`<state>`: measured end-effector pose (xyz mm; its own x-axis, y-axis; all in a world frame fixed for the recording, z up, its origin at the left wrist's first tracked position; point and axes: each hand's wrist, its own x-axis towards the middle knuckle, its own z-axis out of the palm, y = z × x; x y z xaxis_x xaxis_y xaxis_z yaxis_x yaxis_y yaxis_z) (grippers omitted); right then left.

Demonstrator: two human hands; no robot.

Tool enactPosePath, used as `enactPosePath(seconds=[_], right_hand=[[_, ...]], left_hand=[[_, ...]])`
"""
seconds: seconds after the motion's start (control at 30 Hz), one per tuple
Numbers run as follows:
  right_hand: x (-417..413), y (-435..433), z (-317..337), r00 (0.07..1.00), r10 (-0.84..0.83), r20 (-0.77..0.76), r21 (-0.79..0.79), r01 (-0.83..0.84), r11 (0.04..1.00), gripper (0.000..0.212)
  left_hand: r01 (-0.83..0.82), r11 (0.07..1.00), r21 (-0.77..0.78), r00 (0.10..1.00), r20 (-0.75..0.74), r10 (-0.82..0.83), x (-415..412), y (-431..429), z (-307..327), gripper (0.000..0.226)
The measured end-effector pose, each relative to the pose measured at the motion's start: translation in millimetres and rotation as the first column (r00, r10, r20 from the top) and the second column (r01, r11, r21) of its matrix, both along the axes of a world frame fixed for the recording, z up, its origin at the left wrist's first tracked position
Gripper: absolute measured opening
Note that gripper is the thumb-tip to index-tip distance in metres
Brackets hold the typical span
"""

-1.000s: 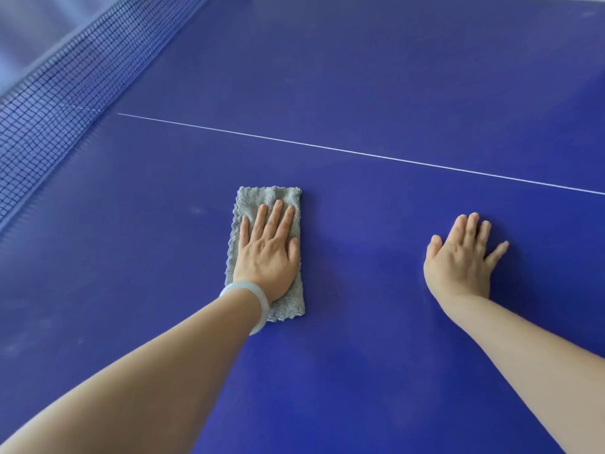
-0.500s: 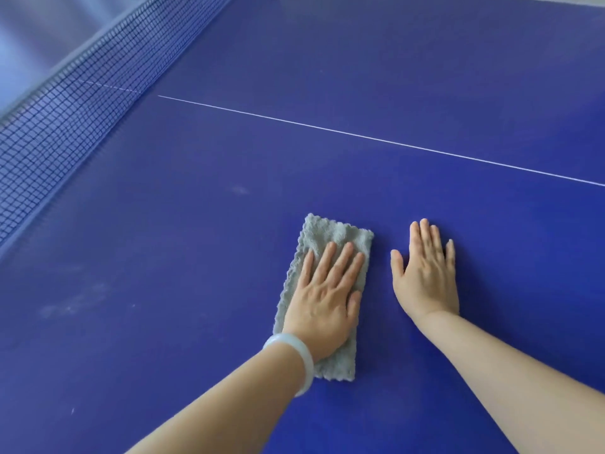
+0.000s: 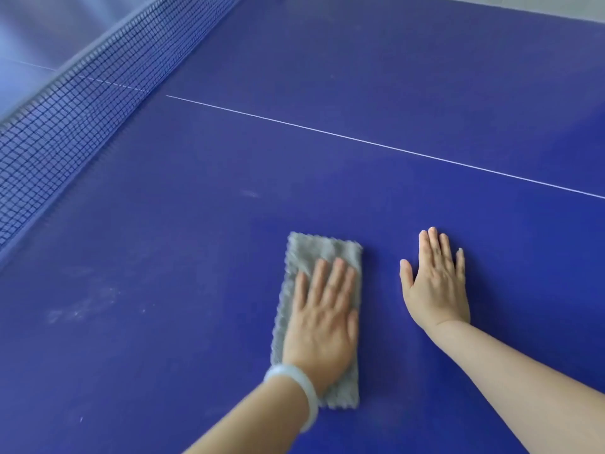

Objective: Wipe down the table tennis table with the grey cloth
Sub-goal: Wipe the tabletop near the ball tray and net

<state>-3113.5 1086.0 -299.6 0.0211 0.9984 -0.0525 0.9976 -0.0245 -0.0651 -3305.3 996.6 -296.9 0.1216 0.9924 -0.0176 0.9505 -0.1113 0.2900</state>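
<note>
A folded grey cloth [image 3: 307,252] lies flat on the blue table tennis table [image 3: 196,257], near the middle of the view. My left hand [image 3: 322,317] presses down on it with straight fingers, covering most of its near half; a pale bangle sits on that wrist. My right hand [image 3: 437,283] rests flat on the bare table surface just right of the cloth, fingers straight and pointing away from me.
The dark net [image 3: 65,126] runs diagonally along the left side. A thin white centre line [image 3: 376,144] crosses the table beyond my hands. Pale dusty smears [image 3: 78,306] mark the surface left of the cloth, and a small smudge [image 3: 250,194] lies beyond it.
My left hand slid the cloth rightward and toward me, close to my right hand. The right hand turned its fingers straight ahead. The view shifted, showing more of the net.
</note>
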Motion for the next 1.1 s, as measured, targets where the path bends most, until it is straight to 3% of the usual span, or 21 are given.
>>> enactPosePath(seconds=[0.1, 0.17, 0.2, 0.27, 0.37, 0.6, 0.77, 0.87, 1.0, 1.1], right_hand=[[-1, -1, 1, 1.0, 0.008, -0.003, 0.004, -0.008, 1.0, 0.067], [-1, -1, 1, 1.0, 0.015, -0.001, 0.011, -0.015, 1.0, 0.066], [-1, -2, 0, 1.0, 0.018, -0.001, 0.016, -0.018, 1.0, 0.066], [-1, -3, 0, 1.0, 0.02, 0.002, 0.038, -0.02, 0.999, 0.063], [-1, -2, 0, 0.999, 0.027, 0.021, 0.026, -0.028, 0.999, 0.071], [2, 4, 2, 0.997, 0.071, 0.03, 0.026, -0.071, 0.997, 0.071], [-24, 54, 2, 0.944, -0.329, -0.011, -0.019, 0.329, 0.944, 0.064], [-38, 67, -2, 0.884, -0.458, -0.092, -0.013, 0.459, 0.888, 0.064], [-37, 71, -9, 0.877, -0.471, -0.095, 0.008, 0.474, 0.881, 0.064], [-37, 72, -8, 0.878, -0.473, -0.07, 0.012, 0.475, 0.88, 0.064]], left_hand=[[0.299, 0.953, -0.039, 0.954, -0.005, -0.299, -8, -11, 0, 0.062], [0.389, 0.921, -0.029, 0.919, -0.046, -0.39, -41, 25, 1, 0.06], [0.356, 0.934, -0.032, 0.932, -0.062, -0.357, -55, 47, 3, 0.059], [0.123, 0.992, -0.022, 0.989, -0.082, -0.124, -75, 85, 5, 0.058], [-0.139, 0.99, -0.032, 0.989, -0.05, 0.138, -67, 107, 0, 0.06], [-0.137, 0.99, -0.032, 0.99, -0.034, 0.136, -66, 109, -5, 0.062], [-0.124, 0.991, -0.045, 0.992, -0.015, 0.123, -67, 110, -4, 0.063], [-0.021, 0.999, -0.027, 1.0, -0.016, 0.02, -69, 106, -2, 0.062], [0.322, 0.947, -0.002, 0.947, -0.007, -0.322, -42, 140, -2, 0.058], [0.43, 0.903, -0.023, 0.903, -0.013, -0.43, -2, 193, 0, 0.056]])
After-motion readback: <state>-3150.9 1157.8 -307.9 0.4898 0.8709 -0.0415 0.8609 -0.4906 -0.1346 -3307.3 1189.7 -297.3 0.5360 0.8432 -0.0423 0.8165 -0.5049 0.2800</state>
